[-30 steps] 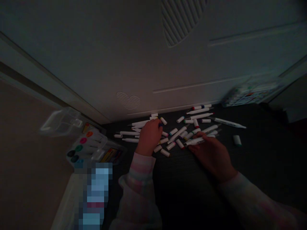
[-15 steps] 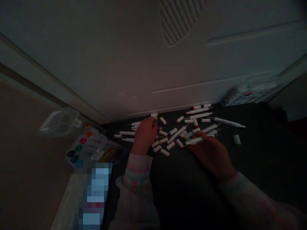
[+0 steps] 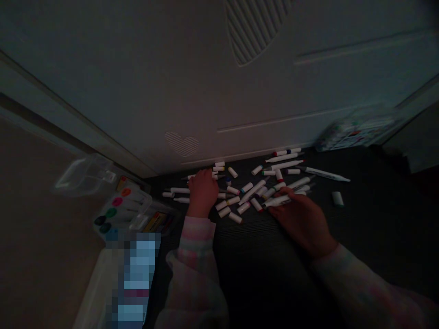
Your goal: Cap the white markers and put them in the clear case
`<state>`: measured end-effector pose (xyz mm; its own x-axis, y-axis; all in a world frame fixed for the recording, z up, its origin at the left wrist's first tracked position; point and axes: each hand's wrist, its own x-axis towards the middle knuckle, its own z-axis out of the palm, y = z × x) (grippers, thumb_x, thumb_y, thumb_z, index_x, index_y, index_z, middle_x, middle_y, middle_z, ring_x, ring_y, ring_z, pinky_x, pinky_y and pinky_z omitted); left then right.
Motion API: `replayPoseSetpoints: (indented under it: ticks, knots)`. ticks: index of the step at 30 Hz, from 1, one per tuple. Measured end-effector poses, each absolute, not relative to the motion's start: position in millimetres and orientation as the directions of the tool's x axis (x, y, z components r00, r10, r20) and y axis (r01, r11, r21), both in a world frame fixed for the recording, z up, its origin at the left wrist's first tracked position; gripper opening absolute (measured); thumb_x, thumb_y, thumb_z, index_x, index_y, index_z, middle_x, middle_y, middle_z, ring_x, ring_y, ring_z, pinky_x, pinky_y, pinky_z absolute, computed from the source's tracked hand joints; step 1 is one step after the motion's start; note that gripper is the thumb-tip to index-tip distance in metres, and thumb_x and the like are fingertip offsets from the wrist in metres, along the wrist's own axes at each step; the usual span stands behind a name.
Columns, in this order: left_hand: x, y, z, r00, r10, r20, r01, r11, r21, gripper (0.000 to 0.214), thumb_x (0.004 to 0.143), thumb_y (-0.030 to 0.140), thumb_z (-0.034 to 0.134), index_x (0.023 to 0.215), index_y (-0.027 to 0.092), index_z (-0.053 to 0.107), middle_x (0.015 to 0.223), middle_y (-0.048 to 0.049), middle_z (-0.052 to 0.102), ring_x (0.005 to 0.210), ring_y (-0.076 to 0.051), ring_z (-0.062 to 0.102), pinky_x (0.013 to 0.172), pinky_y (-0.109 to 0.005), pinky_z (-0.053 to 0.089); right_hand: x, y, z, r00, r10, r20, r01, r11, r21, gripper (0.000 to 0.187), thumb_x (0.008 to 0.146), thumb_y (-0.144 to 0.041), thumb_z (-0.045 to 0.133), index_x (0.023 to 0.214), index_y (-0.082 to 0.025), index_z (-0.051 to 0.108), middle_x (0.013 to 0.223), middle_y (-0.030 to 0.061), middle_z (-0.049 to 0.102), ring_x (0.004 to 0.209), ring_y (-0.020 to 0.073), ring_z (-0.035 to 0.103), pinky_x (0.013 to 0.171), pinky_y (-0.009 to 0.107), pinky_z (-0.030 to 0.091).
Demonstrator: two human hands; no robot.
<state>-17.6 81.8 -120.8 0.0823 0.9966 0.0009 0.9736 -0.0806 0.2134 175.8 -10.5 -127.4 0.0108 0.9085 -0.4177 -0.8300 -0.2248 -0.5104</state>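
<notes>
The scene is very dark. Several white markers and loose caps (image 3: 255, 189) lie scattered on a dark ribbed mat (image 3: 274, 256) in front of a white panelled door. My left hand (image 3: 201, 193) reaches into the left part of the pile, fingers curled down over markers there; what it grips is hidden. My right hand (image 3: 302, 219) rests on the mat with its fingers closed on a white marker (image 3: 279, 201) that points left.
A clear plastic case with coloured marker ends (image 3: 120, 210) stands at the left, its lid (image 3: 85, 176) open behind it. Another marker pack (image 3: 356, 132) lies at the far right by the door. A lone cap (image 3: 337, 198) sits right of the pile.
My left hand has moved left and slightly away across the pile, uncovering a few caps. My right hand has hardly moved.
</notes>
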Motion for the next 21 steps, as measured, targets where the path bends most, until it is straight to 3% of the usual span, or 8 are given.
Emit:
replayPoseSetpoints:
  ticks: [5,11,16,21]
  knots:
    - [-19,82,-118,0.076,0.997,-0.018,0.976,-0.071,0.208,0.031,0.082,0.021,0.041,0.107,0.016,0.059,0.112,-0.0094,0.062,0.108,-0.023,0.052,0.093,-0.036,0.037,175,-11,-126,0.015,0.889,-0.457,-0.839,-0.237,-0.489,0.006,0.064,-0.016,0.058,0.066,-0.019,0.064,0.066,-0.0012,0.066,0.062,0.0135,0.061,0.061,0.028,0.053]
    - [-18,81,-114,0.016,1.000,0.015,0.974,-0.020,0.226,0.032,0.083,0.023,0.041,0.109,0.017,0.058,0.115,-0.0088,0.060,0.109,-0.023,0.051,0.093,-0.037,0.038,177,-11,-127,0.004,0.914,-0.405,-0.826,-0.225,-0.517,0.007,0.066,-0.017,0.058,0.067,-0.020,0.064,0.068,-0.0016,0.066,0.058,0.0128,0.060,0.062,0.029,0.052]
    - [-22,79,-112,-0.234,0.968,0.089,0.947,0.207,0.244,0.034,0.081,0.032,0.043,0.110,0.018,0.056,0.120,-0.0139,0.055,0.116,-0.032,0.043,0.097,-0.059,0.026,176,-11,-126,0.011,0.915,-0.404,-0.828,-0.218,-0.516,0.007,0.066,-0.016,0.058,0.066,-0.021,0.064,0.067,-0.0016,0.067,0.060,0.0139,0.061,0.062,0.030,0.052]
    - [-32,79,-111,-0.397,0.915,0.069,0.883,0.360,0.302,0.045,0.078,0.040,0.045,0.118,0.019,0.049,0.131,-0.0156,0.045,0.124,-0.035,0.033,0.094,-0.066,0.023,176,-11,-126,-0.001,0.921,-0.389,-0.822,-0.223,-0.525,0.008,0.067,-0.017,0.057,0.067,-0.022,0.064,0.067,-0.0015,0.066,0.059,0.0145,0.061,0.064,0.031,0.053]
